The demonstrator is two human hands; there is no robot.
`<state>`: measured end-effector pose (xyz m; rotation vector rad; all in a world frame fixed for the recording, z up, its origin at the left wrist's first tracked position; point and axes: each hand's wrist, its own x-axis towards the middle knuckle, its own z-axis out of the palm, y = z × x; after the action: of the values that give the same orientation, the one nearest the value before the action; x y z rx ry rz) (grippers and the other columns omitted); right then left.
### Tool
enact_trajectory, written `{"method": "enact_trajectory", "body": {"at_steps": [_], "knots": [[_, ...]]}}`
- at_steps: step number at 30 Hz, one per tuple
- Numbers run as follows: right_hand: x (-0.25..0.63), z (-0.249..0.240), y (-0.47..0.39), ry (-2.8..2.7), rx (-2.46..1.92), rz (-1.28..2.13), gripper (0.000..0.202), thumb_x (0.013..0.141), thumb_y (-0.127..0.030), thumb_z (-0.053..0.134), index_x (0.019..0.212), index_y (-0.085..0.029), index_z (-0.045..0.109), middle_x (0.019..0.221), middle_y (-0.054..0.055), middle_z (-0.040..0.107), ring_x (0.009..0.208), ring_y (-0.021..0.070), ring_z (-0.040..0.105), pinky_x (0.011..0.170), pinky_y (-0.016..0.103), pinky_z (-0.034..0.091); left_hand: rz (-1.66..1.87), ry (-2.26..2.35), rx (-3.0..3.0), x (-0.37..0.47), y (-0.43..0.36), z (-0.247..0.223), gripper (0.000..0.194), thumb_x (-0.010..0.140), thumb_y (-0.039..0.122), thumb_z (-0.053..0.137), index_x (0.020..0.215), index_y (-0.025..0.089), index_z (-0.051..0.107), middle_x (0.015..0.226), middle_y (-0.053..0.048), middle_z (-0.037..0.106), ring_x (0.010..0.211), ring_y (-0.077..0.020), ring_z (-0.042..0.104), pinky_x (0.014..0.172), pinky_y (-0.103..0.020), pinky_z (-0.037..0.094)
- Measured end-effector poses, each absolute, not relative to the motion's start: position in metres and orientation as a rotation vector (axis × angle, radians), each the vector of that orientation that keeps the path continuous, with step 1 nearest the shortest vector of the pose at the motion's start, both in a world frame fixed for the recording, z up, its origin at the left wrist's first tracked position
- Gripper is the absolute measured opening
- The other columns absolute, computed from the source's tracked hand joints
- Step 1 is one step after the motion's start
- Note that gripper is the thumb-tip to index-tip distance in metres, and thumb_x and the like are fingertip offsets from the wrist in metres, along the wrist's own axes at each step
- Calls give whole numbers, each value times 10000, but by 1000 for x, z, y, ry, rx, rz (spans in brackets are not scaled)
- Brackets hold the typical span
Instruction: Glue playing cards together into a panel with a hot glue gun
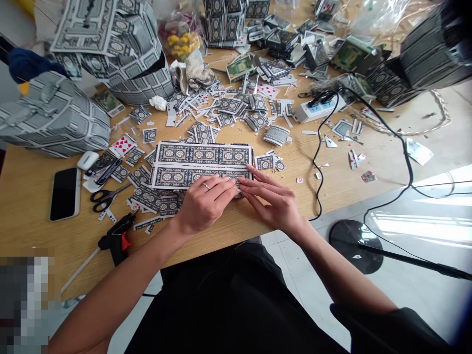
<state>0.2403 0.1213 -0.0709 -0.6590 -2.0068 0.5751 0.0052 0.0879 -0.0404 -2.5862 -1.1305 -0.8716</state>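
Observation:
A rectangular panel of patterned playing cards (204, 155), two rows joined with white borders, lies near the table's front edge. My left hand (208, 202) is at its front edge, with bent fingers pressed together and a ring on one finger. My right hand (272, 199) grips the front right corner, its fingertips on top and its thumb lower at the edge. The fingertips of both hands nearly meet there. Whatever lies beneath my left fingers is hidden. Cut card pieces (145, 196) stick out around and under the panel's left side.
Scissors (106, 196), a black glue gun (117, 238) and a phone (65, 194) lie on the left. Card-covered bags (55, 113) stand behind them. Card scraps and boxes (273, 69) fill the back. A power strip (317, 107) trails black cables on the right.

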Motion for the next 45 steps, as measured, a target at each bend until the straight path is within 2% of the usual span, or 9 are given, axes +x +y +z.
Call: {"method": "enact_trajectory", "body": {"at_steps": [12,22,32,40,45], "knots": [[240,-72,120,-2014,-659,526,403,967,-43,734,1278,-287,814,1306,43,829,1416,324,691,1116,541,690,-882,-1112,-2567,6,89,-40,166,1014,117,696,1150,179,767,1207,-46,856,1121,-215,806,997,-384,620],[241,-73,121,-2034,-642,506,338,959,-24,743,1229,-217,813,1277,97,840,1425,325,689,1118,535,686,-909,-1089,-2586,5,90,-39,168,1008,111,701,1157,165,758,1203,-61,856,1120,-218,808,1008,-384,622],[241,-70,121,-2022,-641,532,394,949,-23,748,1254,-262,816,1286,61,837,1414,327,694,1110,536,692,-918,-1059,-2578,5,90,-40,182,988,98,730,1164,142,744,1200,-69,856,1114,-225,815,1012,-391,636],[240,-69,120,-2030,-641,501,354,957,-21,737,1232,-232,812,1265,91,844,1407,331,700,1091,535,699,-923,-1058,-2574,4,91,-40,171,985,98,738,1151,139,744,1199,-65,857,1115,-227,818,1008,-390,640],[240,-70,120,-2029,-652,508,382,958,-22,734,1253,-253,807,1277,74,840,1413,327,697,1088,540,701,-927,-1053,-2572,5,90,-39,169,982,94,743,1145,134,746,1187,-62,860,1108,-226,821,1004,-387,644]]}}
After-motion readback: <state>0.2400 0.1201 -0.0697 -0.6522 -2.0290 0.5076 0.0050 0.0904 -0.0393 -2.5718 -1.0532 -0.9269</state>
